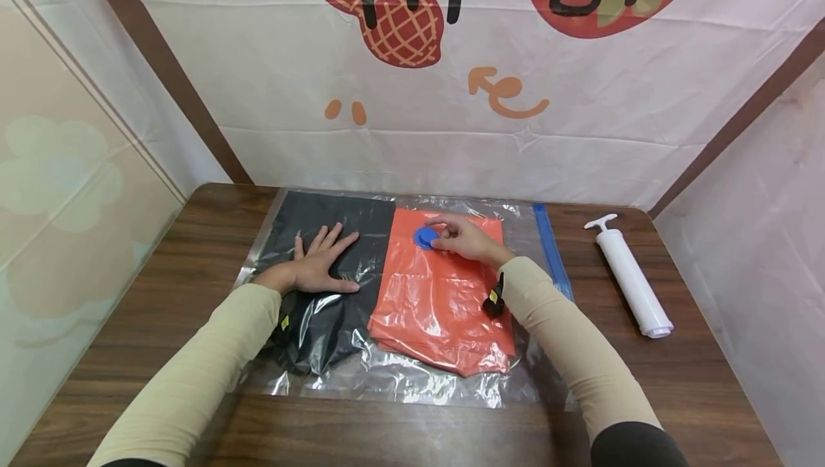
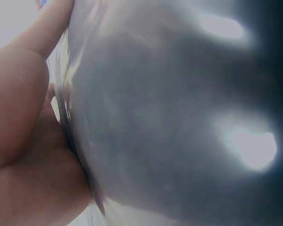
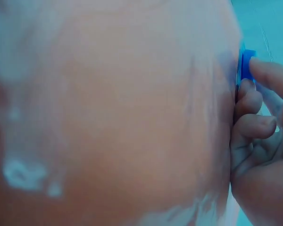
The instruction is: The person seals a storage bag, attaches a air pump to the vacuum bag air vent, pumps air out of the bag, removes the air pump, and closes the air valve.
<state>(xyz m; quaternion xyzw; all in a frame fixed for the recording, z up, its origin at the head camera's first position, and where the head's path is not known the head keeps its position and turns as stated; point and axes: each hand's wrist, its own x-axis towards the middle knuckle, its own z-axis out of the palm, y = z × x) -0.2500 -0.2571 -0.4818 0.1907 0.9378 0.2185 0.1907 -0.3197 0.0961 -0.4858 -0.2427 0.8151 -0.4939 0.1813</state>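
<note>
A clear plastic vacuum storage bag (image 1: 445, 392) lies flat, with folded black cloth (image 1: 367, 216) on its left side and folded orange-red cloth (image 1: 419, 295) on its right. My left hand (image 1: 316, 266) rests palm down on the bag over the black cloth, fingers spread. On top of the orange-red part sits a round blue valve cap (image 1: 425, 237). My right hand (image 1: 467, 239) pinches this cap between thumb and finger. In the right wrist view, the thumb or a finger touches the cap's blue edge (image 3: 248, 65), and the other fingers curl against the plastic.
A white hand pump (image 1: 634, 281) with a T-shaped handle lies to the right of the bag on the brown wooden table (image 1: 129, 309). The bag's blue zip strip (image 1: 550, 238) runs along its right side. A printed fabric sheet (image 1: 412, 116) hangs behind the table.
</note>
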